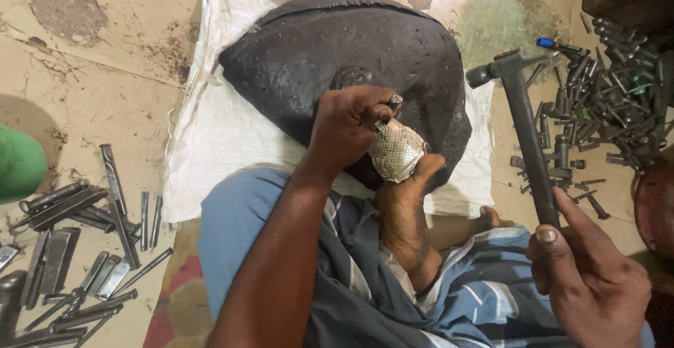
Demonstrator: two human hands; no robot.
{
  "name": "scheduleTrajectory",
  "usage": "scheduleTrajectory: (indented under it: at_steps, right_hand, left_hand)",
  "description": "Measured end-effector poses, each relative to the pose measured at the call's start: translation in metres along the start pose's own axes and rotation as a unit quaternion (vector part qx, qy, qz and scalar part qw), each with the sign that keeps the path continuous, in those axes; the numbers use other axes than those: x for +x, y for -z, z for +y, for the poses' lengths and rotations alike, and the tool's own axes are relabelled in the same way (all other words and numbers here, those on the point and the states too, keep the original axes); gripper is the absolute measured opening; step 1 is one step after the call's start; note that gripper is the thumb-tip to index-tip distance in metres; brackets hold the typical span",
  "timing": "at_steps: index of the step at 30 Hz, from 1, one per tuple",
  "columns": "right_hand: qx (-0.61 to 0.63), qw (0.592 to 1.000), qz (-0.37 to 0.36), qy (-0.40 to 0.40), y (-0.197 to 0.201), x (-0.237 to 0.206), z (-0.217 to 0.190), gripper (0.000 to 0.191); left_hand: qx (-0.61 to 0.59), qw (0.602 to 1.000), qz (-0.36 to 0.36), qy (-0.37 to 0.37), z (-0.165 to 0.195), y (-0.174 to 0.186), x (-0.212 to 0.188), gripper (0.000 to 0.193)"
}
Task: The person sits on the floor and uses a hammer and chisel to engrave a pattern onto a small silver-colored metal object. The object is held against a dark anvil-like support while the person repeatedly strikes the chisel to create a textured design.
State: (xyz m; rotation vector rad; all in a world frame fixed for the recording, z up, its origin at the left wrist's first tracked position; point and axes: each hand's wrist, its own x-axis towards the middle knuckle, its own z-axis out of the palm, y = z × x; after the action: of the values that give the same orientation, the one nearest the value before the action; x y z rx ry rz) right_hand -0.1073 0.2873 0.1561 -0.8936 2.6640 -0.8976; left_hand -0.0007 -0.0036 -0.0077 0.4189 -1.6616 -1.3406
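The left hand (349, 129), at the centre of the frame, is closed around a thin metal punch (394, 101); only the tool's upper tip shows, above the thumb and fingers. The punch stands against a small silver metal piece with a scale-like embossed pattern (395, 153), which lies just below and right of the left hand. This piece rests on the lower edge of a large black dome-shaped block (337, 53). The toes of 1 bare foot (405, 214) press against the lower right side of the silver piece.

The right hand (593, 278), at the lower right of the frame, is wrapped around the lower end of the dark handle of a metal hammer (523, 109). The hammer is raised, with its head in the upper right of the frame, well apart from the punch.

The black block sits on a white woven sack cloth (210, 130) spread over the stained beige floor (91, 60). The person's blue and grey striped garment (365, 292) fills the lower centre.

A loose group of grey steel chisels and punches (77, 250) lies on the floor at the lower left. A larger heap of dark metal punches (604, 88) lies at the upper right. A green rounded object (17, 162) is cut off by the left edge.
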Motion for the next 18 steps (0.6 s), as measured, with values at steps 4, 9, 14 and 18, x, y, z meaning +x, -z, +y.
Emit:
scheduleTrajectory:
  at_steps: [4,9,14,18]
  right_hand:
    - [-0.008,1.0,-0.01,0.012,-0.001,0.0,-0.01,0.046]
    - [-0.057,0.998,-0.011,0.021,0.013,-0.007,-0.024,0.046]
    - [-0.026,0.992,-0.027,0.123,0.013,0.001,-0.011,0.044]
    - [-0.044,0.977,-0.049,0.202,-0.004,0.015,-0.008,0.044]
  left_hand:
    - [-0.036,0.999,-0.001,-0.034,-0.002,-0.001,0.0,0.016]
    - [-0.009,0.999,-0.003,-0.054,-0.006,-0.001,0.0,0.015]
    - [-0.021,0.996,0.004,-0.091,-0.008,-0.001,0.001,0.016]
    - [-0.001,0.999,-0.006,-0.041,-0.007,-0.001,0.001,0.014]
